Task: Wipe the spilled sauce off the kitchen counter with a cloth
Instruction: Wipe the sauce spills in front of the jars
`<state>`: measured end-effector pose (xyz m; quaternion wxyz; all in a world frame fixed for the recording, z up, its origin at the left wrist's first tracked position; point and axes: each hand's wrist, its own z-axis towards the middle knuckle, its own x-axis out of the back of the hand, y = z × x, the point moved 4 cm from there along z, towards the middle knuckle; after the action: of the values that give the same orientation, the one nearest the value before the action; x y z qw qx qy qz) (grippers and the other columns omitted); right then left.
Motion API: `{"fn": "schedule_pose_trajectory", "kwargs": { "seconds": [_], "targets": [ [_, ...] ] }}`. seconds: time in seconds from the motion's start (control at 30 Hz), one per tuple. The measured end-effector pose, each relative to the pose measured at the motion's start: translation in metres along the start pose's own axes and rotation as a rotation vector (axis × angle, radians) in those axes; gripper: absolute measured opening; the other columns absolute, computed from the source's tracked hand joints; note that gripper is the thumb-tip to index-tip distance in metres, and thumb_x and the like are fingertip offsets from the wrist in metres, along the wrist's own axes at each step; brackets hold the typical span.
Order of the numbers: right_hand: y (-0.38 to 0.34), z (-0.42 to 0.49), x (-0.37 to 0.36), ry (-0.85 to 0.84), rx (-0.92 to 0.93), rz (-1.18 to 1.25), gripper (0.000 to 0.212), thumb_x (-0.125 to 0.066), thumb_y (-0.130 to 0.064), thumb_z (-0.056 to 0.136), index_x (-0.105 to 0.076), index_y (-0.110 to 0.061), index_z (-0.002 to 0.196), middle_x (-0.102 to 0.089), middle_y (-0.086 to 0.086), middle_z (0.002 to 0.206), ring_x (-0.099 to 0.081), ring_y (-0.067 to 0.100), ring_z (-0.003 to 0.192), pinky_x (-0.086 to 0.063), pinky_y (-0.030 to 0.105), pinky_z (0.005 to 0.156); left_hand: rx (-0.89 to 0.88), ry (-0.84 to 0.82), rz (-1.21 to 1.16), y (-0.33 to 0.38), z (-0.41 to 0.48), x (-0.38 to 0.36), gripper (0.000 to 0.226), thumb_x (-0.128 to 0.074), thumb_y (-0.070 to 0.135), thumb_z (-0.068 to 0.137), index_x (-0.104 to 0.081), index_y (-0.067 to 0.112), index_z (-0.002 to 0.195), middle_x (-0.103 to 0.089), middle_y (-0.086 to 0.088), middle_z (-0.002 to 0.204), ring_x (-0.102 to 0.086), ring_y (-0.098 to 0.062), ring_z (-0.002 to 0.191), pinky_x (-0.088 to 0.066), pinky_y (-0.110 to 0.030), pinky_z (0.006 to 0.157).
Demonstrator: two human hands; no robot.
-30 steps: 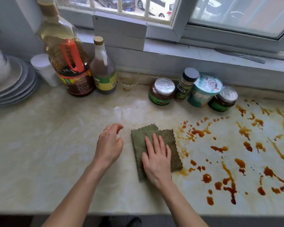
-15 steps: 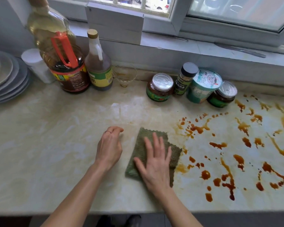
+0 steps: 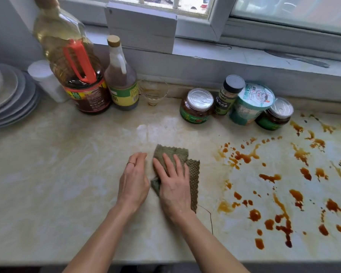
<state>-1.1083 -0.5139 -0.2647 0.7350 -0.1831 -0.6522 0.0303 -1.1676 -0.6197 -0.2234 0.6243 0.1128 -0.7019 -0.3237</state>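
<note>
A green knitted cloth point(image 3: 193, 174) lies bunched on the pale marble counter point(image 3: 67, 174) near the middle. My right hand point(image 3: 173, 186) presses flat on the cloth, fingers spread, covering most of it. My left hand point(image 3: 134, 180) rests on the counter just left of the cloth, fingers loosely curled, holding nothing. Brown sauce point(image 3: 283, 213) is spattered in drops and streaks over the right part of the counter, starting a little right of the cloth.
Along the back wall stand a large oil bottle point(image 3: 83, 81), a smaller bottle point(image 3: 122, 83), a small glass point(image 3: 153, 93), jars point(image 3: 197, 105) and a tub point(image 3: 250, 103). Stacked plates point(image 3: 10, 99) sit far left. The counter's front edge runs along the bottom.
My right hand has dragged the cloth leftward, away from the sauce, bunching it up against my left hand. The left hand has stayed nearly in place.
</note>
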Motion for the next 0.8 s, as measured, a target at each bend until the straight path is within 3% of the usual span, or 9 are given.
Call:
{"fn": "schedule_pose_trajectory", "kwargs": {
  "seconds": [0.07,0.13,0.2,0.3,0.4,0.57,0.63,0.73,0.8],
  "targets": [
    [-0.01,0.022,-0.007,-0.042,0.107,-0.023,0.048,-0.04,-0.047,0.093,-0.05,-0.034,0.139,-0.045,0.0,0.149,-0.036,0.033,0.139,-0.031,0.056,0.11,0.012,0.009,-0.004,0.0,0.0,-0.001,0.056,-0.043,-0.011,0.078,-0.046,0.005,0.132,-0.045,-0.011,0.137,-0.05,-0.03,0.119,-0.044,-0.036,0.095],
    [0.002,0.047,-0.005,-0.045,0.096,-0.058,0.05,-0.042,-0.05,0.091,-0.049,-0.037,0.138,-0.044,-0.001,0.15,-0.034,0.032,0.14,-0.029,0.055,0.11,0.013,-0.011,0.019,-0.001,0.0,-0.002,0.06,-0.043,-0.012,0.076,-0.045,0.004,0.133,-0.044,-0.011,0.138,-0.049,-0.031,0.12,-0.044,-0.036,0.095],
    [0.031,0.062,0.006,-0.047,-0.059,-0.044,0.052,-0.044,-0.047,0.092,-0.044,-0.037,0.142,-0.035,-0.002,0.156,-0.025,0.029,0.145,-0.018,0.052,0.114,0.02,-0.055,0.046,-0.003,0.0,-0.004,0.062,-0.041,-0.014,0.076,-0.043,0.003,0.135,-0.04,-0.012,0.142,-0.045,-0.03,0.126,-0.041,-0.036,0.1],
    [0.081,0.056,0.026,0.06,-0.35,-0.047,0.052,-0.048,-0.024,0.096,-0.04,-0.035,0.146,-0.03,-0.002,0.158,-0.018,0.025,0.147,-0.012,0.051,0.119,0.029,-0.086,0.066,-0.005,-0.001,-0.004,0.059,-0.04,-0.013,0.08,-0.04,0.003,0.138,-0.034,-0.01,0.147,-0.04,-0.028,0.131,-0.039,-0.036,0.103],
    [0.078,0.039,0.028,0.101,-0.448,-0.026,0.055,-0.047,-0.014,0.095,-0.041,-0.031,0.147,-0.031,0.0,0.157,-0.017,0.027,0.147,-0.01,0.055,0.119,0.03,-0.096,0.091,-0.003,-0.002,-0.006,0.056,-0.04,-0.011,0.083,-0.04,0.005,0.137,-0.032,-0.009,0.149,-0.039,-0.027,0.132,-0.04,-0.035,0.102],
    [0.016,0.032,0.002,-0.027,-0.068,-0.045,0.051,-0.055,-0.038,0.089,-0.049,-0.037,0.139,-0.044,-0.002,0.149,-0.031,0.032,0.141,-0.02,0.064,0.112,0.035,-0.108,0.131,-0.003,-0.003,-0.012,0.061,-0.043,-0.01,0.079,-0.041,0.005,0.137,-0.029,-0.012,0.15,-0.033,-0.028,0.136,-0.037,-0.033,0.105],
    [0.019,0.052,0.004,-0.056,-0.037,-0.054,0.052,-0.044,-0.034,0.087,-0.05,-0.038,0.138,-0.045,-0.001,0.149,-0.032,0.035,0.141,-0.018,0.067,0.109,0.022,-0.102,0.152,-0.002,-0.003,-0.014,0.061,-0.044,-0.011,0.077,-0.042,0.004,0.137,-0.032,-0.015,0.149,-0.034,-0.03,0.135,-0.036,-0.034,0.106],
    [0.021,0.091,0.007,-0.148,-0.056,-0.08,0.054,-0.04,-0.029,0.093,-0.035,-0.041,0.146,-0.026,-0.002,0.159,-0.012,0.033,0.147,-0.003,0.067,0.111,0.013,-0.09,0.18,-0.003,-0.005,-0.015,0.061,-0.045,-0.011,0.077,-0.042,0.002,0.137,-0.035,-0.016,0.147,-0.035,-0.032,0.134,-0.035,-0.036,0.107],
    [0.02,0.115,0.009,-0.16,-0.101,-0.075,0.055,-0.039,-0.03,0.096,-0.028,-0.041,0.149,-0.017,-0.004,0.162,-0.004,0.032,0.148,0.001,0.067,0.111,0.005,-0.096,0.199,-0.002,-0.005,-0.016,0.062,-0.045,-0.011,0.078,-0.041,0.002,0.138,-0.036,-0.017,0.147,-0.035,-0.032,0.134,-0.036,-0.036,0.107]
  ]
}}
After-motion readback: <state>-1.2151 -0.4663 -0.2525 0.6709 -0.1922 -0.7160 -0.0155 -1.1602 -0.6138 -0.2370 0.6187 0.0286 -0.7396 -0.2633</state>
